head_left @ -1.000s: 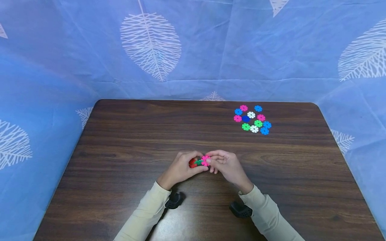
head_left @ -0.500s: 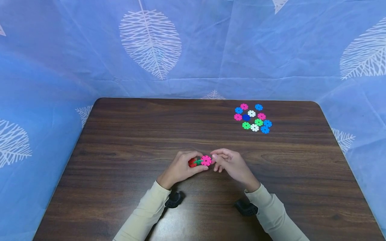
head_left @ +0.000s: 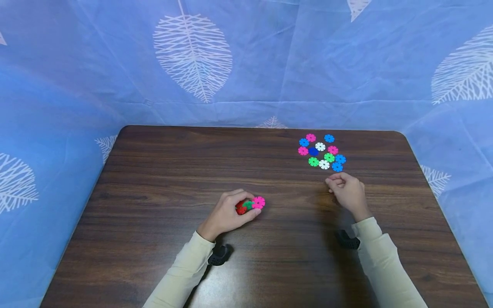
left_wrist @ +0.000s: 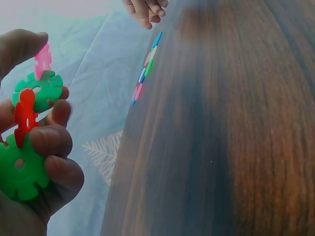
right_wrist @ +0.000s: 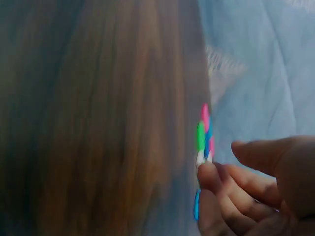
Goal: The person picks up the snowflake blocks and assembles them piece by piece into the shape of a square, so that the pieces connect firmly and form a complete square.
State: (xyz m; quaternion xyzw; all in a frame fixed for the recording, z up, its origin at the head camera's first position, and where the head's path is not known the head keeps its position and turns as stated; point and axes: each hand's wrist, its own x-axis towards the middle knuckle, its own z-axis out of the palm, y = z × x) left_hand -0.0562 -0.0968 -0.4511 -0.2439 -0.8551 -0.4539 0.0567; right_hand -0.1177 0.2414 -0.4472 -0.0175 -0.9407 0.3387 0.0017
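My left hand (head_left: 226, 215) grips a short chain of notched plastic snowflake discs slotted together. In the left wrist view the chain runs from a large green disc (left_wrist: 19, 169) through a red disc (left_wrist: 25, 118) and another green disc (left_wrist: 47, 93) to a pink disc (left_wrist: 43, 60) at the thumb side. Curled fingers cover parts of it. My right hand (head_left: 349, 194) holds nothing; it hovers just in front of the loose discs, thumb apart from the loosely bent fingers in the right wrist view. Closest to it lies a blue disc (head_left: 337, 167).
Several loose discs lie flat at the table's far right, among them a white disc (head_left: 324, 164), a green disc (head_left: 313, 161) and a pink disc (head_left: 333, 149). The dark wooden table (head_left: 173, 171) ends at a blue leaf-print cloth (head_left: 262, 55) behind.
My right hand has let go of the pink disc and moved right and away toward the loose discs. The left hand keeps the chain, shifted slightly left.
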